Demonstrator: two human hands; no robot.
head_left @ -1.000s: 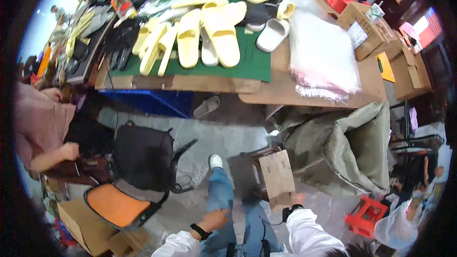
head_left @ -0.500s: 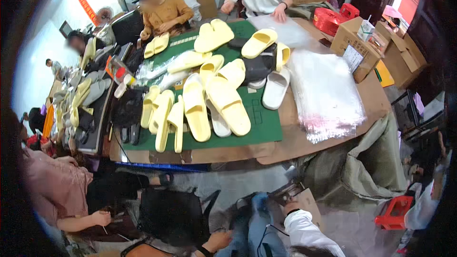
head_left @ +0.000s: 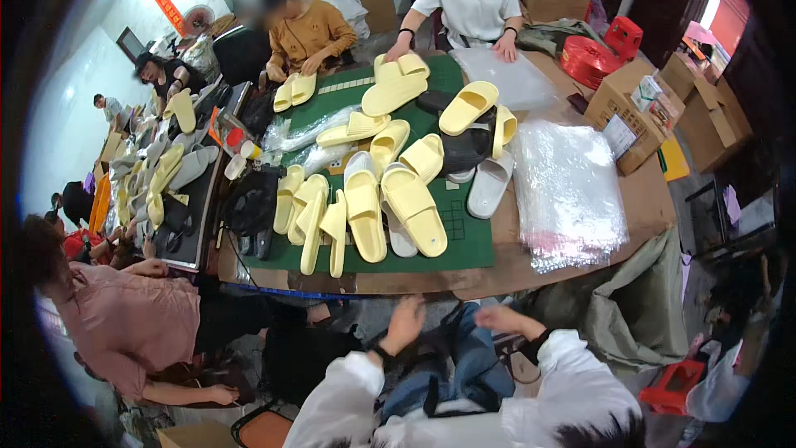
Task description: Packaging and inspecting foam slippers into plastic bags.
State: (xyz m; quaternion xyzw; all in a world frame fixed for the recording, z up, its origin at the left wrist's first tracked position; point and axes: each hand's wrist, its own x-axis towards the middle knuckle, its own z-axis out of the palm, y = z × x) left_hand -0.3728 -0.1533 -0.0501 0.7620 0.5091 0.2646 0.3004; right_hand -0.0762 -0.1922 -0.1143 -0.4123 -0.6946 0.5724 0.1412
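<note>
My left hand (head_left: pixel 404 325) is raised over my lap, just short of the table's near edge, with fingers loosely apart and nothing in it. To its right, my right hand (head_left: pixel 507 321) points inward, blurred by motion, so its fingers cannot be read. Neither hand touches the slippers. Closest on the table lie pale yellow slippers (head_left: pixel 414 211), heaped on a green cutting mat (head_left: pixel 473 241). A grey slipper (head_left: pixel 491 184) rests at the pile's right, beside a black slipper (head_left: pixel 466 149). Clear plastic bags (head_left: pixel 572 191) are stacked farther right.
Across the table, a person in white (head_left: pixel 468 0) touches a yellow slipper and a plastic sheet; another in brown (head_left: pixel 311 33) sits left of them. A pink-clad person (head_left: pixel 137 315) sits at my left. A cardboard box (head_left: pixel 630 108), red twine (head_left: pixel 589 62) and a red stool (head_left: pixel 676 386) are right.
My hands have risen from low beside my legs to near the table edge. The person in white has reached to a yellow slipper. The whole view has shifted.
</note>
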